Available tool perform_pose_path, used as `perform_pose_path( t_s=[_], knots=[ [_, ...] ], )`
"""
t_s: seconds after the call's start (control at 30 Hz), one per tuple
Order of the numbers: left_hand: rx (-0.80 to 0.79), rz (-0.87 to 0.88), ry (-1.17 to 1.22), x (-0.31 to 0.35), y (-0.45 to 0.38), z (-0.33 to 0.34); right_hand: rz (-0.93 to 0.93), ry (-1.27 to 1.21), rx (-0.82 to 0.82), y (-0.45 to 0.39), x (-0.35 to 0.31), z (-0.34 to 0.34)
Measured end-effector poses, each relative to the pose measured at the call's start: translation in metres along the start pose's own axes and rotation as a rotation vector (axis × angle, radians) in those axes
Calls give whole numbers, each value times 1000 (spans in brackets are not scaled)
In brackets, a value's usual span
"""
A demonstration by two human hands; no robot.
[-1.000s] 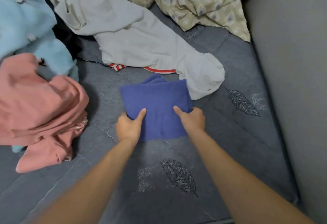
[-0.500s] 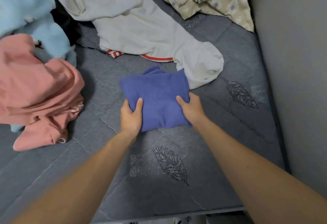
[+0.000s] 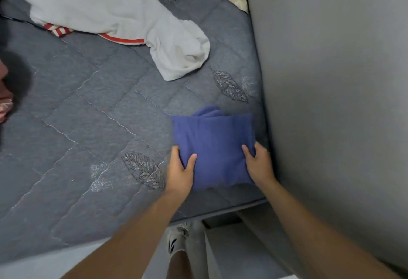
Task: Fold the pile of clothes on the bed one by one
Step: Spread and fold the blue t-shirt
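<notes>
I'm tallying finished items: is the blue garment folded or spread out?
Folded. The blue garment is a compact rectangle with layered edges at its top, gripped by the left hand and right hand.

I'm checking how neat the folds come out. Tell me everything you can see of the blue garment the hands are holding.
The blue garment is a soft, knit-looking cloth in plain violet-blue, folded into a compact, roughly square bundle. A few rumpled layers poke out at its far edge. It sits over the grey quilted mattress, near the near right corner, close to the grey wall; whether it rests or is lifted is unclear. The left hand grips its near left corner, the right hand its near right edge, thumbs on top.
</notes>
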State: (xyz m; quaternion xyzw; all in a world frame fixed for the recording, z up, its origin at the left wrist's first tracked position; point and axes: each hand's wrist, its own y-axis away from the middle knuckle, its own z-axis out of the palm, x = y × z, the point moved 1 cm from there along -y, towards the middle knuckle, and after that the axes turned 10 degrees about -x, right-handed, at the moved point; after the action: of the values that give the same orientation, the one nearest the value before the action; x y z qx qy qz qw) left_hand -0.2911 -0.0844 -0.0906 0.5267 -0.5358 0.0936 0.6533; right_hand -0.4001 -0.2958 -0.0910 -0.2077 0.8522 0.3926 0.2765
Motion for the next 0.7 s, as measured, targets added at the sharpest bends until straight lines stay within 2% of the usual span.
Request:
perform_pose_path(
  t_s=[0.1, 0.2, 0.23, 0.3, 0.37, 0.43, 0.53, 0.7],
  knots=[
    [-22, -94, -85, -1, 13, 12, 16, 179, 37, 23, 10, -16],
    [86, -180, -396, 18, 21, 9, -19, 469, 150, 35, -2, -20],
    [152, -131, -522, 26, 20, 6, -78, 564, 196, 36, -9, -19],
    [228, 113, -730, 39, 15, -1, -219, 705, 239, 36, -27, -12],
    [134, 353, -874, 42, 4, 0, -318, 706, 201, 26, -37, 2],
    [-36, 486, -987, 36, -8, 7, -365, 703, 106, 12, -41, 18],
    [-156, 505, -1122, 10, -26, 11, -376, 763, -8, -11, -32, 34],
    [-127, 529, -1219, -25, -47, 10, -427, 848, 0, -31, -6, 38]
  ],
)
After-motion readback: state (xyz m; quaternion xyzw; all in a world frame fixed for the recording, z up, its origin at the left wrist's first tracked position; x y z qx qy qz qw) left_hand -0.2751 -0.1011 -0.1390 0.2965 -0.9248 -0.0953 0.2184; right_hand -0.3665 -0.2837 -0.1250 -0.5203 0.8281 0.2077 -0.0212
